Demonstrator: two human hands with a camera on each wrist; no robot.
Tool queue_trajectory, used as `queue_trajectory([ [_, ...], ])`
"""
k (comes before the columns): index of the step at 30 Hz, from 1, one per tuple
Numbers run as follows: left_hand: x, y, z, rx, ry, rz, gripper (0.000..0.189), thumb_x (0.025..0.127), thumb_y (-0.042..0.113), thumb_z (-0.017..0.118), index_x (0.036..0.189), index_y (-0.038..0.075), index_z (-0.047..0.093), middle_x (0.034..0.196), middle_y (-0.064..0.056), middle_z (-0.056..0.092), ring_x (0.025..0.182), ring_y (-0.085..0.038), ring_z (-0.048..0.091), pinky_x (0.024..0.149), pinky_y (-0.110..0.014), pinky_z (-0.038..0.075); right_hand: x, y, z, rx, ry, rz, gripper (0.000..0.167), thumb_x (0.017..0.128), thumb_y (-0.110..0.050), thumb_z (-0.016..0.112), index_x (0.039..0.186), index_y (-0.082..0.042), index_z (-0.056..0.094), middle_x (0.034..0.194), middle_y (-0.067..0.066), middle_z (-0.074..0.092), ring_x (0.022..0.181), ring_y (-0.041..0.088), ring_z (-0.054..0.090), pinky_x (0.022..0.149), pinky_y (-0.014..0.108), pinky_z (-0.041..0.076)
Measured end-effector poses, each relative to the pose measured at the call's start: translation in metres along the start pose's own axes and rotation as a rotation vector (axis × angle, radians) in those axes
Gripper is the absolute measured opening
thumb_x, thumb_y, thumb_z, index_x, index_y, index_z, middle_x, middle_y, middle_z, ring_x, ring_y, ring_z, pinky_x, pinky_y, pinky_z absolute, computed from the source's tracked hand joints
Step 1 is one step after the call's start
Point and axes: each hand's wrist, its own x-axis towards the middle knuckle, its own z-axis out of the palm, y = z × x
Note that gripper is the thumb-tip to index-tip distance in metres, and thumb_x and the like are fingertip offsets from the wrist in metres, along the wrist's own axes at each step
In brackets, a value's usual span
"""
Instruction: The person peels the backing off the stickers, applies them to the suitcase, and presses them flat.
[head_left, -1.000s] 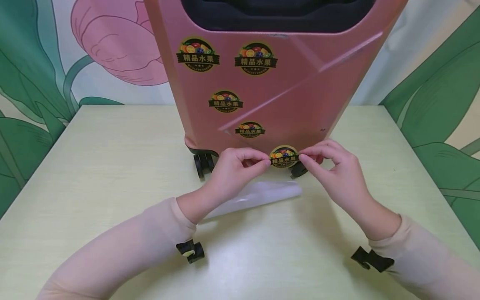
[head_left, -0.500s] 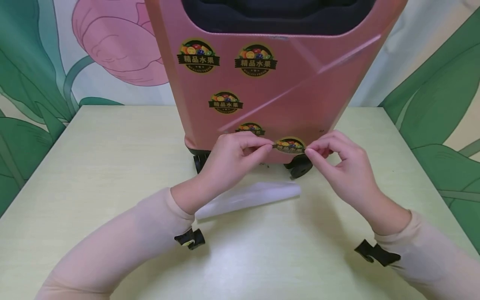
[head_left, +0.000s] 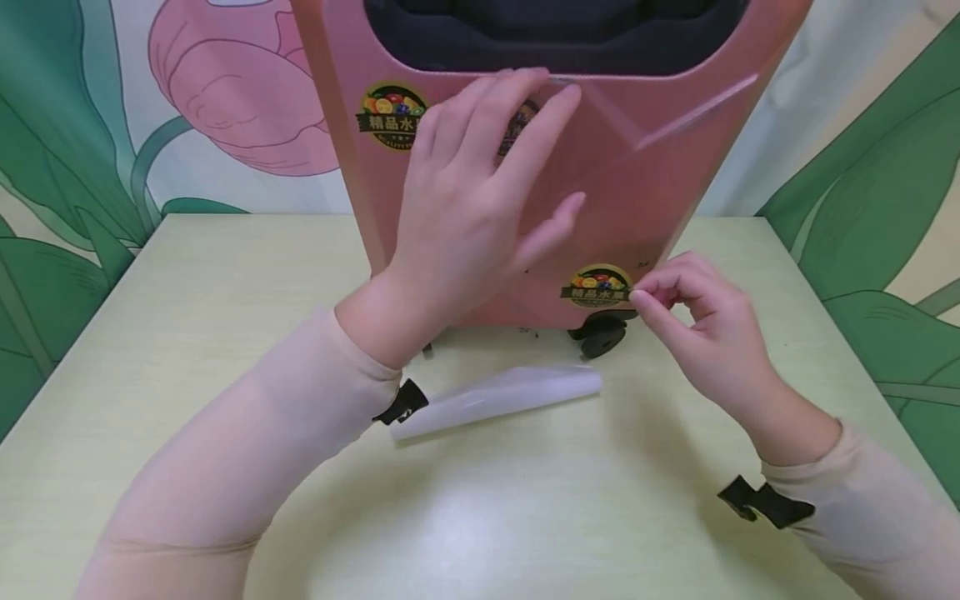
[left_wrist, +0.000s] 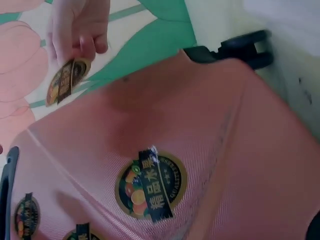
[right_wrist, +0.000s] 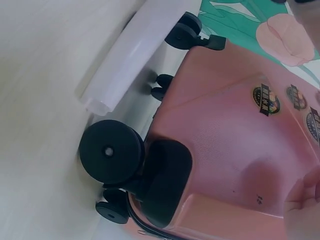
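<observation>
A pink suitcase [head_left: 645, 200] stands on the table with round fruit-label stickers on its front. My right hand [head_left: 705, 329] pinches a loose fruit sticker [head_left: 597, 286] by its right edge, near the lower right of the suitcase; the left wrist view shows this sticker [left_wrist: 67, 82] apart from the shell. My left hand [head_left: 465, 187] is raised over the upper front, fingers spread and holding nothing. It partly covers the upper stickers, including the upper left sticker [head_left: 386, 117], and hides the lower ones in the head view. One stuck sticker [left_wrist: 151, 185] shows fully in the left wrist view.
A rolled translucent white sheet [head_left: 510, 398] lies on the pale table [head_left: 525, 517] before the suitcase. Black caster wheels [right_wrist: 110, 151] carry the suitcase. A dark recess [head_left: 555, 37] is at its top, and a painted wall [head_left: 247, 92] rises behind.
My left hand has let go of the sticker and moved up over the suitcase's upper front. My right hand has shifted slightly up and right, still pinching the sticker.
</observation>
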Motion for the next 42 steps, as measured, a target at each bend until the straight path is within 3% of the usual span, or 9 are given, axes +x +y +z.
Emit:
queue_trajectory([
  [6, 0.015, -0.011, 0.011, 0.188, -0.203, -0.055, 0.065, 0.093, 0.051, 0.035, 0.140, 0.008, 0.040, 0.145, -0.014, 0.036, 0.136, -0.029, 0.024, 0.110, -0.048, 0.003, 0.001, 0.003, 0.001, -0.029, 0.013, 0.054, 0.015, 0.079, 0.013, 0.065, 0.085, 0.000, 0.065, 0.067, -0.002, 0.046, 0.065, 0.008, 0.042, 0.056, 0.020, 0.032],
  [14, 0.019, -0.011, 0.015, 0.276, -0.335, -0.061, 0.083, 0.087, 0.063, 0.035, 0.146, 0.005, 0.028, 0.145, -0.015, 0.032, 0.135, -0.030, 0.021, 0.108, -0.052, -0.002, 0.011, 0.007, -0.006, -0.035, 0.068, 0.217, 0.005, 0.088, -0.004, 0.063, 0.090, 0.001, 0.065, 0.057, -0.002, 0.039, 0.050, 0.008, 0.031, 0.046, 0.023, 0.026],
  [20, 0.019, -0.004, 0.016, 0.334, -0.435, -0.096, 0.105, 0.075, 0.075, 0.046, 0.148, 0.005, 0.017, 0.149, -0.016, 0.021, 0.137, -0.033, 0.012, 0.107, -0.055, -0.005, 0.022, 0.011, -0.006, -0.041, 0.101, 0.238, 0.011, 0.088, -0.009, 0.063, 0.092, 0.001, 0.065, 0.057, -0.002, 0.039, 0.049, 0.008, 0.032, 0.046, 0.023, 0.026],
  [28, 0.017, -0.003, 0.016, 0.379, -0.453, -0.095, 0.113, 0.069, 0.076, 0.055, 0.149, 0.007, 0.015, 0.150, -0.018, 0.018, 0.138, -0.035, 0.010, 0.106, -0.057, -0.003, 0.032, 0.013, -0.001, -0.052, 0.133, 0.219, 0.011, 0.088, -0.010, 0.064, 0.092, 0.001, 0.067, 0.058, -0.001, 0.040, 0.052, 0.009, 0.034, 0.048, 0.022, 0.027],
  [42, 0.015, -0.002, 0.020, 0.390, -0.418, -0.103, 0.110, 0.070, 0.072, 0.059, 0.149, 0.007, 0.016, 0.150, -0.018, 0.019, 0.138, -0.034, 0.011, 0.106, -0.056, -0.002, 0.036, 0.012, 0.003, -0.055, 0.172, 0.200, 0.011, 0.087, -0.010, 0.065, 0.089, 0.001, 0.068, 0.059, -0.001, 0.040, 0.054, 0.010, 0.034, 0.048, 0.022, 0.028],
])
